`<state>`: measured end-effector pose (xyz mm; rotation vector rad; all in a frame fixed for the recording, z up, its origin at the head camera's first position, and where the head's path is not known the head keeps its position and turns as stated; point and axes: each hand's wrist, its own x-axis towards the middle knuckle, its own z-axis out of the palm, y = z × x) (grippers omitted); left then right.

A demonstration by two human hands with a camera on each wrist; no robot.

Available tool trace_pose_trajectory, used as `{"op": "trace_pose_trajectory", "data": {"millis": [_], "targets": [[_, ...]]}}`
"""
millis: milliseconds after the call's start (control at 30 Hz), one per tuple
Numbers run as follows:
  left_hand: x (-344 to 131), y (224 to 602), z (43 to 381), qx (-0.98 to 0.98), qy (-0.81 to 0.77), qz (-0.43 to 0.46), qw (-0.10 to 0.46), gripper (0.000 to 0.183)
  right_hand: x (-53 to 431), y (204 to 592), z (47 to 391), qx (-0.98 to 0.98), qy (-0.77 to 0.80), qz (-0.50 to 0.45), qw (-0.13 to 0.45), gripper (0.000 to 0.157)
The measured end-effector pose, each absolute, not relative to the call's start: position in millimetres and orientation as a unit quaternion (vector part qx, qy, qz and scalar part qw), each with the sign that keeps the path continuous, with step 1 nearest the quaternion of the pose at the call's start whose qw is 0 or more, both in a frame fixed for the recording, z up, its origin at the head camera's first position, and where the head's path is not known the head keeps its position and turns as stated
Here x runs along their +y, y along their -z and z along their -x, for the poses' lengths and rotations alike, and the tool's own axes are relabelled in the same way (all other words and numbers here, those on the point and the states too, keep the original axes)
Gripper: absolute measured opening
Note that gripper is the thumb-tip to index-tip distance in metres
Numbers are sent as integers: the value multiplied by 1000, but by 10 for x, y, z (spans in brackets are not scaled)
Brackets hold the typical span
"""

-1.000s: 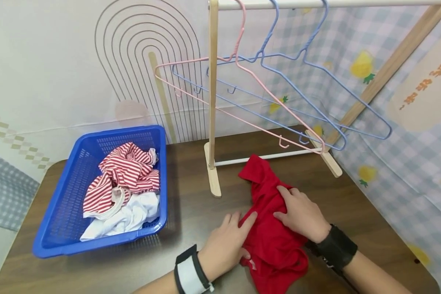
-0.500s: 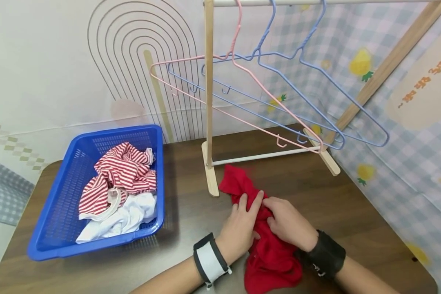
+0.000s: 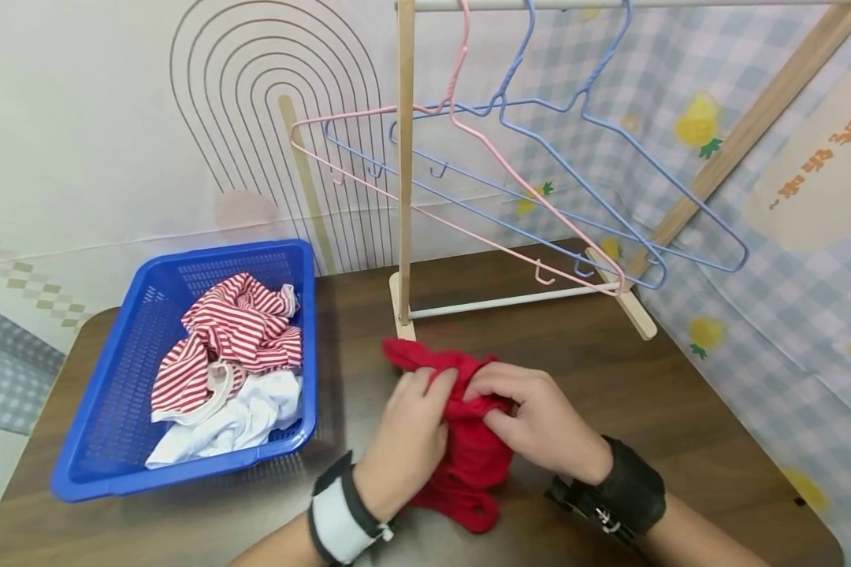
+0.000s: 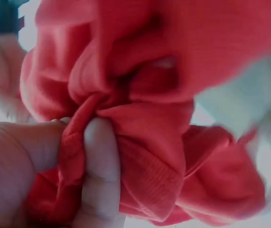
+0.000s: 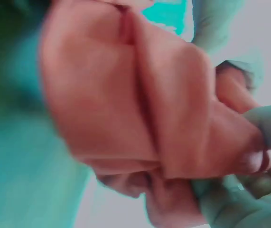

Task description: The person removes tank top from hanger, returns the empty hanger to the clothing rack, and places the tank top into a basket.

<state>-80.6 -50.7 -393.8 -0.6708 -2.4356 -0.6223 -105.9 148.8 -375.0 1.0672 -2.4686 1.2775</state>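
A crumpled red shirt [image 3: 475,461] is bunched up between both hands in front of the rack. My left hand [image 3: 407,433] pinches a fold of it between thumb and finger, as the left wrist view shows close up with the cloth [image 4: 147,128] gathered around the fingers. From the other side, my right hand [image 3: 539,413] grips the bunched fabric with curled fingers and thumb. In the right wrist view the shirt [image 5: 111,95] fills the middle, with fingers holding its right edge. One loose end sticks out to the upper left, and another part droops below the hands.
Behind the hands stands a wooden rack [image 3: 406,197] carrying one pink hanger [image 3: 496,157] and two blue hangers [image 3: 610,213]. At the left, a blue basket [image 3: 71,465] contains a red-and-white striped garment [image 3: 244,327] and a white cloth [image 3: 255,413]. All stand on a brown table [image 3: 709,441].
The red shirt went from lying stretched out under flat hands to being bunched and gripped. It has shifted left and its far end has come nearer. Basket and hangers stayed put.
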Motion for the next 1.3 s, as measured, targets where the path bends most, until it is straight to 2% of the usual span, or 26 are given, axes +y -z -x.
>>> {"op": "trace_pose_trajectory", "data": {"millis": [200,300,500,700,833,1000,1100,1233,1300], "targets": [[-979,3295,767,-864,204,271,373,55,1056,3295,1156,-729,-498,-441,163,27],[-1243,3018,791,-850,190,273,408,53,762,3117,1292,-690,-515,-474,186,19],[-1760,2692,802,-845,188,248,435,52,136,2934,1599,-631,-537,-527,190,15],[-2170,2638,842,-862,156,209,435,47,-414,3034,1807,-622,-533,-542,188,20],[-2403,2787,983,-891,134,195,388,53,-632,3196,1929,-687,-466,-535,157,23],[-2701,3123,1194,-934,105,168,297,54,-777,3386,2086,-783,-343,-517,39,31],[-2822,3280,1281,-968,79,136,197,54,-826,3462,2146,-822,-265,-503,-6,36],[-2909,3447,1418,-993,23,108,47,58,-882,3552,2167,-851,-188,-489,-34,43],[-2945,3535,1486,-994,2,107,-11,60,-896,3612,2157,-861,-156,-483,-49,46]]}}
